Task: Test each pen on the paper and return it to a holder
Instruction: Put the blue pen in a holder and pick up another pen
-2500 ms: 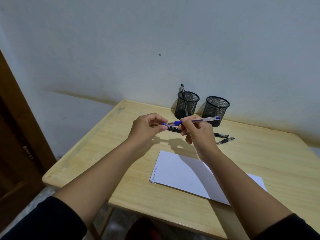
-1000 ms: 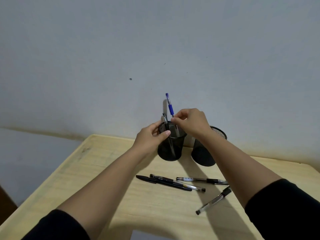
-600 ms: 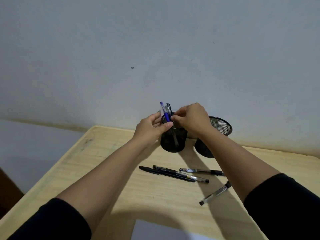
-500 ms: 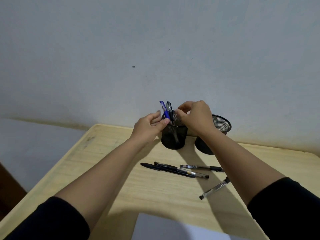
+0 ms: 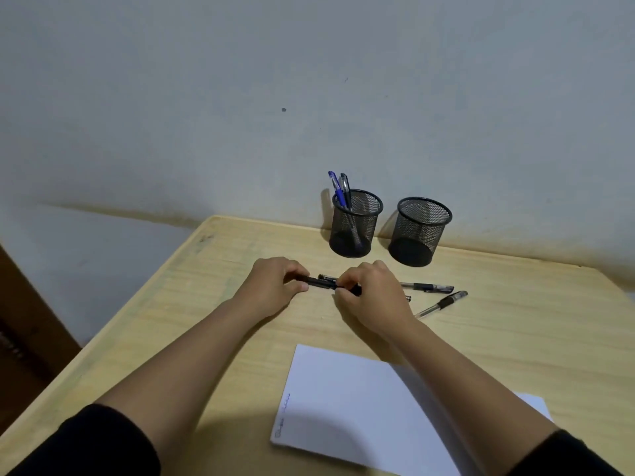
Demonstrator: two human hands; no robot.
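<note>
Left hand: my left hand (image 5: 275,286) is pinching one end of a slim black capped pen (image 5: 323,284), fingers curled round it, just above the pale wooden table (image 5: 213,304).

Right hand: my right hand (image 5: 372,297) is gripping the other end of the same pen, fingers wrapped over it. Looks like I'm getting set to pull the cap off, but that's a guess.

Done pile: the left black wire-mesh cup holder (image 5: 355,223) is holding a blue-capped pen (image 5: 335,188) and a dark pen (image 5: 345,187), both leaning on its left rim. So I'm counting two as tested and put away.

Other holder: the right black mesh cup (image 5: 421,231) is sitting just beside the first one with nothing I can see in it.

Still waiting: a clear-barrel pen with a black grip (image 5: 427,287) is lying flat past my right hand, and a second clear pen with a black cap (image 5: 443,303) is lying at an angle near it. There's another pen partly hidden under my hands, can't tell much about it.

Paper: the white sheet of paper (image 5: 360,407) is lying near me on the table, with a bit of blue scribble (image 5: 283,415) along its left edge.

Progress: I'm figuring under halfway, with this pen plus at least three more left to go.
</note>
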